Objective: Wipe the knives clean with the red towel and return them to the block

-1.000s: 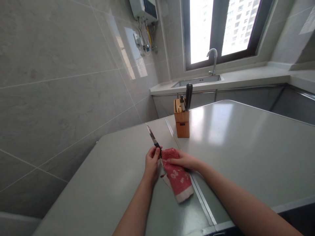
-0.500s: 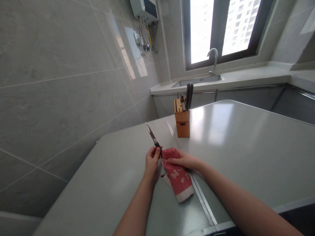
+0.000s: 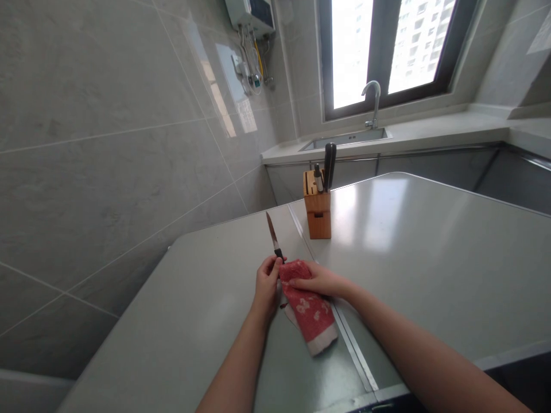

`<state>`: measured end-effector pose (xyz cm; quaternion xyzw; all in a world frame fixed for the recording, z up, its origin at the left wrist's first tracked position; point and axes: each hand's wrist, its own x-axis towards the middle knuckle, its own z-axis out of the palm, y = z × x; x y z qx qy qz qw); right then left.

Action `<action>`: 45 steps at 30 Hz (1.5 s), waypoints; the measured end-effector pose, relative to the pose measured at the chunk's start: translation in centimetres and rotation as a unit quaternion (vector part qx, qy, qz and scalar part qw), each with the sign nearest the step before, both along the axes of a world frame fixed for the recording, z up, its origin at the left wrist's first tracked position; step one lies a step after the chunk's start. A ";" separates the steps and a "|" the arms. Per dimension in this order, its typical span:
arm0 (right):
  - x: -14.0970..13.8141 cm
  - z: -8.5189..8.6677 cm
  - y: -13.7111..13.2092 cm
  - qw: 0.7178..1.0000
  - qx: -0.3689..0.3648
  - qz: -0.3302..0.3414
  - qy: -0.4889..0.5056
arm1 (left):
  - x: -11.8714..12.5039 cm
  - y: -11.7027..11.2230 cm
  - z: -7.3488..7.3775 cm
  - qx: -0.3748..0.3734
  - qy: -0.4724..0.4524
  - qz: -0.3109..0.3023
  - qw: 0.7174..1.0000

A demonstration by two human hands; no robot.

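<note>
- On my feed, the left hand (image 3: pixel 267 284) has its fingers (image 3: pixel 270 269) curled tightly around the black handle of a paring knife (image 3: pixel 272 236), so that grip reads as closed and holding.
- The knife's long axis runs from that hand away from the person, leaning slightly left, with the bare blade pointing toward the far end of the surface (image 3: pixel 408 246). I can't tell how high it sits above the surface.
- The left hand is clearly the nearer one to the knife. The right hand (image 3: pixel 321 280) lies beyond it, with its fingers (image 3: pixel 299 281) extended, not gripping, and resting across the top of a red towel (image 3: pixel 310 310).
- The towel is folded lengthwise, with its long axis slanting toward the person and its pale hem at the near end. Its far corner is just beside the knife handle, but I can't tell whether they touch.
- Beyond the blade's tip and to the right stands a bamboo knife block (image 3: pixel 317 215) holding dark-handled knives, well apart from both hands.
- Farther off, I have a steel sink (image 3: pixel 344 138) and a faucet (image 3: pixel 373 103) below a window (image 3: pixel 383 51).
</note>
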<state>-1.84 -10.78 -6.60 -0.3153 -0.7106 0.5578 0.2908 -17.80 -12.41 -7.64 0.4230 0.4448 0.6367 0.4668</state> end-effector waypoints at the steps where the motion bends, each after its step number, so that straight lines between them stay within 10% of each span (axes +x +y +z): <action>1: 0.0 0.0 0.0 1.000 0.012 -0.001 -0.011 | 0.1 -0.1 -0.1 -0.007 0.001 -0.009 1.000; 31: 0.3 0.2 0.1 0.999 -0.040 0.026 0.006 | -0.4 -0.2 0.4 -0.007 -0.113 -0.031 0.993; 45: 0.0 -0.5 0.4 0.998 -0.056 0.025 0.018 | -1.0 0.0 1.4 0.093 -0.117 0.093 0.984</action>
